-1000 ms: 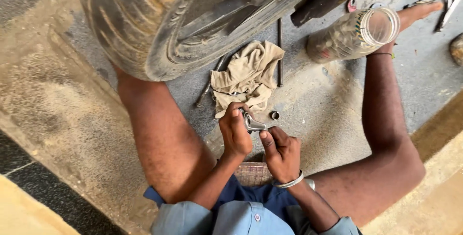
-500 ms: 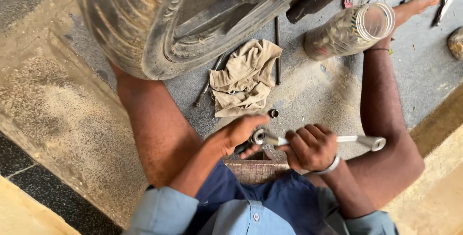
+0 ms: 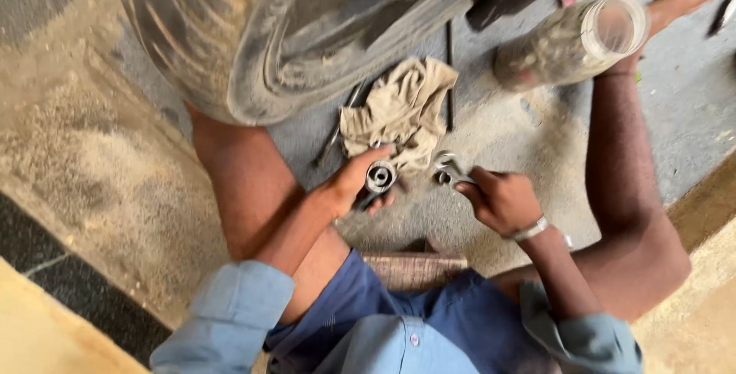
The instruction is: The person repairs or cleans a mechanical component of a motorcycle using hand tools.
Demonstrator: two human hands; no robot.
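- Left hand (image 3: pixel 349 186) holds a short grey metal socket w/ round hollow end (image 3: pixel 379 177); fingers curled round it, thumb over the top, open end facing the camera.
- Right hand (image 3: pixel 500 199) closed on the shank of a silver metal ring spanner (image 3: pixel 448 168); fingers pressed together around it, ring end sticking out toward the socket.
- Socket & spanner ring near each other, not touching; both just above the grey concrete floor (image 3: pixel 491 125), in front of the person's lap.
- Crumpled beige cloth rag (image 3: pixel 399 109) lies on the floor just beyond both hands; spanner ring overlaps its lower edge in view.
- Thin dark metal rod (image 3: pixel 449 86) lies beside the rag's right edge.
- Large worn black rubber tyre (image 3: pixel 222 44) fills the top left, over the person's bare left leg.
- Clear plastic jar, on its side, mouth open (image 3: pixel 583 40), top right, next to the bare right foot (image 3: pixel 682 2).
- Silver bangle (image 3: pixel 530 229) on right wrist; light blue shirt sleeves at bottom.
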